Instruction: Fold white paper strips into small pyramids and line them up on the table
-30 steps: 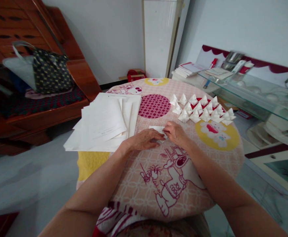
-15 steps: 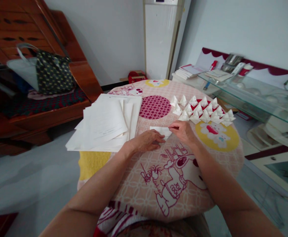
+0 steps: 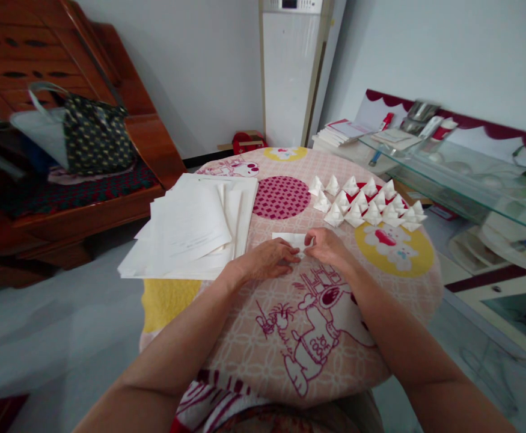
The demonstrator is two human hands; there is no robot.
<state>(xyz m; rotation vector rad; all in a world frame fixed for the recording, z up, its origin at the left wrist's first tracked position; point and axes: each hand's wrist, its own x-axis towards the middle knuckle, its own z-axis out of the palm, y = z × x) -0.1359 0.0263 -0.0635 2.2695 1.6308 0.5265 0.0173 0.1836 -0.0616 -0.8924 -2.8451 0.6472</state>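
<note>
A small folded sheet of white paper [image 3: 285, 237] lies on the patterned tablecloth in front of me. My left hand [image 3: 272, 258] holds it down from the left, fingers bent over its near edge. From the right, my right hand [image 3: 328, 245] pinches the paper between thumb and fingers, close to the left fingertips. Both hands partly hide the paper's lower and right parts. Beyond my right hand stand several folded white paper shapes [image 3: 357, 207] with pointed tops, in rows.
Left of my hands lies a stack of white paper sheets [image 3: 190, 222]. A glass shelf [image 3: 461, 180] with small items runs along the right side. At the left, a wooden bench [image 3: 154, 144] carries a dotted bag [image 3: 95, 135]. Behind the table stands a tall white cabinet-like unit [image 3: 290, 78].
My right hand has moved slightly left and nearer to me, drawing the paper's right side in toward my left hand. The left hand stays nearly in place.
</note>
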